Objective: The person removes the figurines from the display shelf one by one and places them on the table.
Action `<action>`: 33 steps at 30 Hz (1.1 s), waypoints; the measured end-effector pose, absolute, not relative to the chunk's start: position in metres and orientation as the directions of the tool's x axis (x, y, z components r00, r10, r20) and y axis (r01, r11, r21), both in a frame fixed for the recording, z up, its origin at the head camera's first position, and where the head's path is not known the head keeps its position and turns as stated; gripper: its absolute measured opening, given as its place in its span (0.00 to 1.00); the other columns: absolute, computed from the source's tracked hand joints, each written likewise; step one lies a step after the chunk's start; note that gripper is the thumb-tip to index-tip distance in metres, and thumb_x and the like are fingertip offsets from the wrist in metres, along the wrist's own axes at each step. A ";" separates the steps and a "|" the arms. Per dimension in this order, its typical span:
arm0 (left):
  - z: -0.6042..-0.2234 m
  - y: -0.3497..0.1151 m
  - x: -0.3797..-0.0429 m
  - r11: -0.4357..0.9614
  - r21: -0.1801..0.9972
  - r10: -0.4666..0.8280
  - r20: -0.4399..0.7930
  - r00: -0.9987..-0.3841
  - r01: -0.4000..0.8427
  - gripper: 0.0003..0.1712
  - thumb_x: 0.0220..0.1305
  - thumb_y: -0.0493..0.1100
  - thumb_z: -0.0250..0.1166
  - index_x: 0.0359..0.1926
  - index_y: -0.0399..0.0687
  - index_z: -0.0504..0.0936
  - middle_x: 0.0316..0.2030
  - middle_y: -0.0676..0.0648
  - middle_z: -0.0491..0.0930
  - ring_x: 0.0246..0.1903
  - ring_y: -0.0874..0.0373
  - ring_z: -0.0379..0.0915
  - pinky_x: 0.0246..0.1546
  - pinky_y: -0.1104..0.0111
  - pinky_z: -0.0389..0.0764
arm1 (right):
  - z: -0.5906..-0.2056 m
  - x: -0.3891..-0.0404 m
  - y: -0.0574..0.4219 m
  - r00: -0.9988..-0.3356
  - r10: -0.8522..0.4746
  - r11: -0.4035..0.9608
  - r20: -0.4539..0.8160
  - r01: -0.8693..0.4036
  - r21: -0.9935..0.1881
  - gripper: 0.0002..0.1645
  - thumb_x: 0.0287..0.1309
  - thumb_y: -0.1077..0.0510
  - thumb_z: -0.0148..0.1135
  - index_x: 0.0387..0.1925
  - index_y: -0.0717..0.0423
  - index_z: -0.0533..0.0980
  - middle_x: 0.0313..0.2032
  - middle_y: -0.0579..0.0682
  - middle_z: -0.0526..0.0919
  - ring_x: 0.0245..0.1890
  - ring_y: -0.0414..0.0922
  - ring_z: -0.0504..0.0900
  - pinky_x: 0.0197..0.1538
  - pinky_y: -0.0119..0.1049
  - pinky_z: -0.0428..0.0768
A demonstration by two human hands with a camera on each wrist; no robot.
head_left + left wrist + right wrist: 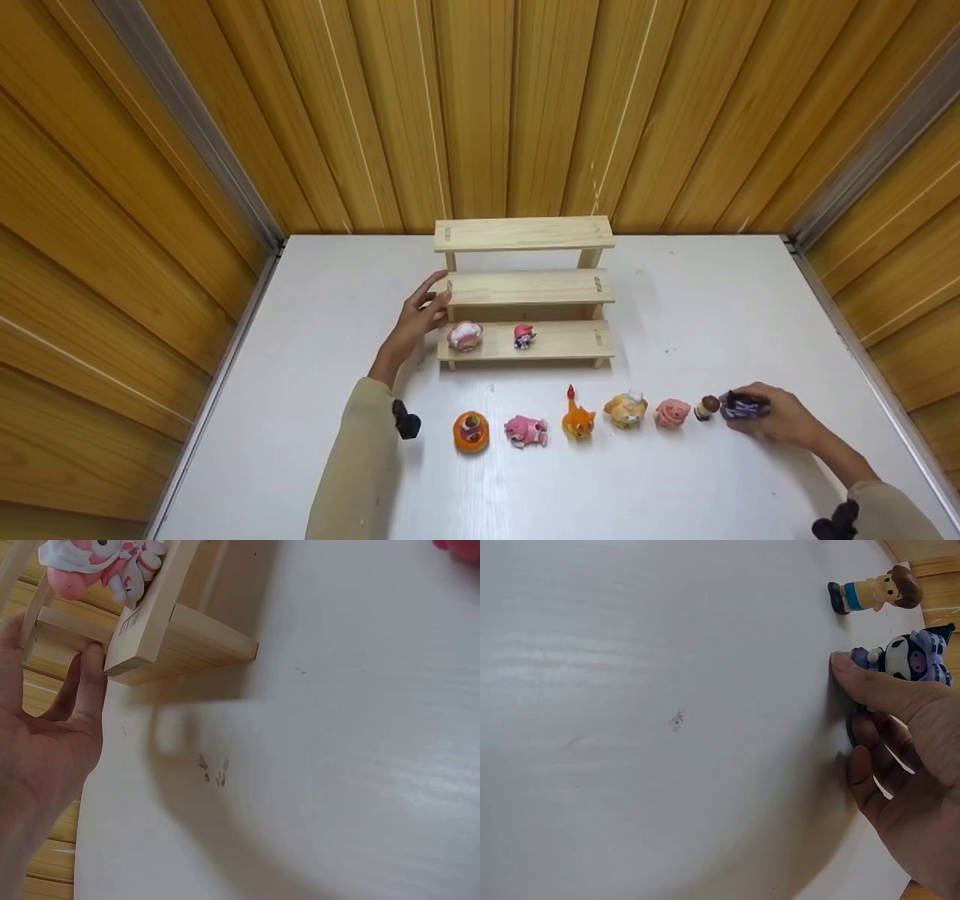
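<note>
A three-tier wooden display stand (532, 286) stands at the back of the table. My left hand (415, 321) grips the left end of its middle tier, thumb and fingers at the board's edge. On the lowest tier sit a round pink-and-white figurine (465, 337) and a small figurine with a pink cap (524, 337). Far to the right, my right hand (787, 417) holds a black-and-purple figurine (911, 658) between thumb and fingers, low over the table. Just left of it stands a brown-haired figurine (870, 595) in a yellow top and blue shorts.
In front of the stand, a row of figurines runs across the white table (300, 360): an orange round one (471, 433), a pink one (526, 431), an orange one with a raised tail (578, 422), a yellow one (626, 410) and another pink one (672, 413). Wood-patterned walls enclose the table.
</note>
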State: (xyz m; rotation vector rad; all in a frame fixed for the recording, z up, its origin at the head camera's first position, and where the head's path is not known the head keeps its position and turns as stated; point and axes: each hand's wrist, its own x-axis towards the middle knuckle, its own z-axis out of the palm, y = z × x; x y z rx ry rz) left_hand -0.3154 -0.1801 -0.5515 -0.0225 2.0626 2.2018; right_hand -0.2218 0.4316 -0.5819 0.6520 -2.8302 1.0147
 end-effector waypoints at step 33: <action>-0.550 -0.178 -0.315 -0.088 0.992 0.071 -0.083 -0.994 -0.089 0.29 0.77 0.46 0.59 0.76 0.62 0.67 0.54 0.42 0.70 0.58 0.40 0.75 0.64 0.48 0.79 | -0.555 -0.229 0.463 -0.908 -0.415 0.629 0.053 -0.328 -0.704 0.24 0.53 0.74 0.71 0.53 0.73 0.77 0.39 0.30 0.85 0.35 0.30 0.84 0.38 0.21 0.81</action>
